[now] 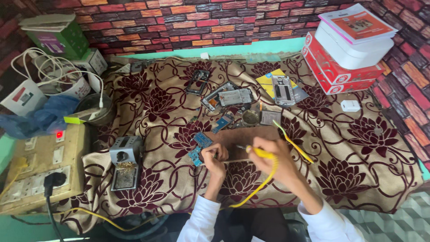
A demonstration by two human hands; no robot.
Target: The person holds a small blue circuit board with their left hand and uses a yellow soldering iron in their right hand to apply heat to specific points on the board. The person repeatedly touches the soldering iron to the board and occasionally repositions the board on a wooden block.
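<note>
My right hand [273, 157] grips a yellow-handled soldering iron [259, 152], its tip pointing left over a brown wooden board [244, 135]. A yellow cord runs from the iron down toward my lap. My left hand [214, 157] pinches a small part at the board's left edge, right beside a blue circuit board [197, 150]. Yellow tweezers [293, 142] lie on the cloth to the right of my right hand.
Several phone frames and boards [233, 97] lie on the flowered cloth [358, 152] beyond the board. A soldering stand with brass wool [124, 163] sits left, next to a switchboard [40, 166]. Red and white boxes [347, 49] are stacked at the back right.
</note>
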